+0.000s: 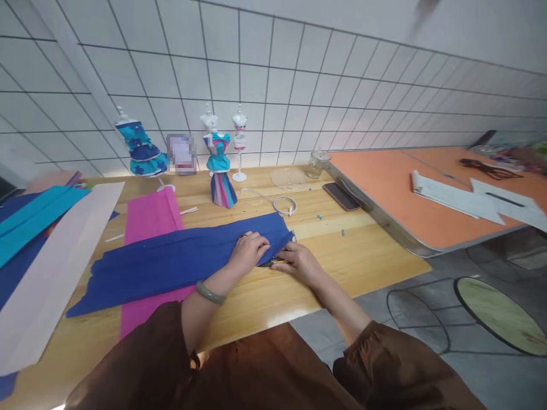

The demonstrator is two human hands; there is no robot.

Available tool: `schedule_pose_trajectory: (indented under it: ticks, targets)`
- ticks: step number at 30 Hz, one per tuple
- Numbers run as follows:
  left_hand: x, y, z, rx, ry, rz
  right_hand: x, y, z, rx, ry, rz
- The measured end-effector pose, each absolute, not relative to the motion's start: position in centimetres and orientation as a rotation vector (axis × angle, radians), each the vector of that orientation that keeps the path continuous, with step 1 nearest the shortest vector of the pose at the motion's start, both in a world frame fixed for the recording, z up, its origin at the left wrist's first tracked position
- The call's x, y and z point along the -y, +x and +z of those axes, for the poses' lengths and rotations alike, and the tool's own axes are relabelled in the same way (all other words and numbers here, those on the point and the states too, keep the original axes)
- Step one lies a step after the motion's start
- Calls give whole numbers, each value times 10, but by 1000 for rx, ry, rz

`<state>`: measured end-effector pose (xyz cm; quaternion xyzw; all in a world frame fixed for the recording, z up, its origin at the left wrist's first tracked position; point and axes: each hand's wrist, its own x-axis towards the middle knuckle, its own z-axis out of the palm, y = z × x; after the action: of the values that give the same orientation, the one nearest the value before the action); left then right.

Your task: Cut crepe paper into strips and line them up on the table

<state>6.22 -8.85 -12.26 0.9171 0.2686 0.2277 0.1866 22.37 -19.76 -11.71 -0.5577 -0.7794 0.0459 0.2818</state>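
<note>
A long piece of dark blue cloth point(162, 262) lies across the wooden table, over a strip of pink cloth point(154, 210). On top of the blue cloth, near its right end, my left hand point(250, 250) rests with fingers bent and drawn together, a green bangle on the wrist. My right hand point(299, 262) is at the cloth's right end, its fingers closed at the folded corner. A slim dark object with a bit of yellow point(268, 263) shows beside the right fingertips, mostly hidden under the cloth edge; I cannot make out its kind.
Small dress forms in doll dresses point(220, 162) stand along the tiled wall. Behind the cloth lie a white ring point(285, 205), a phone point(342, 196) and a glass jar point(317, 164). Cloth strips point(64, 267) cover the left side. An orange-topped table point(384, 188) adjoins on the right.
</note>
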Motion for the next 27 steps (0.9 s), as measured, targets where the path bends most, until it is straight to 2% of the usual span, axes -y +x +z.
schedule_pose_trajectory:
  ticks: [6, 12, 19, 27]
  targets:
    - [86, 65, -121, -766, 2591, 624, 199, 223, -117, 2097, -1539, 52]
    - [80, 65, -114, -747, 2660, 402, 199, 226, -120, 2105, -1553, 3]
    - [72, 30, -88, -396, 2920, 314, 197, 227, -125, 2103, -1559, -31]
    - [63, -4, -111, -420, 2964, 189, 196, 228, -128, 2104, -1578, -57]
